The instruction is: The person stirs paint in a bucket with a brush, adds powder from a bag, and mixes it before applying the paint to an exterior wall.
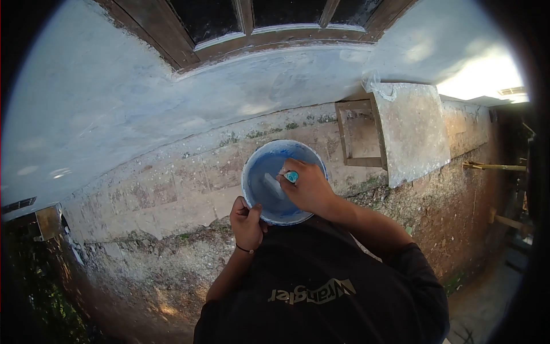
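A round bucket (247, 178) with blue-stained inner walls is held close in front of my dark shirt, with pale bluish paint (260, 192) inside. My left hand (247, 225) grips its near left rim, thumb over the edge and fingers outside. Over the bucket's opening, my right hand (308, 186) is closed round a paintbrush (291, 176) whose rounded teal handle end points up at me. The pale lower part of the brush reaches down into the paint, partly covered by my fingers.
Ahead stands a pale blue wall (126, 109) below a brown wooden window frame (229, 49). A wooden box frame (361, 132) and a paint-spattered board (412, 129) stand at the wall's foot, right of the bucket. A worn concrete ledge (166, 195) borders rough, stony ground (154, 275).
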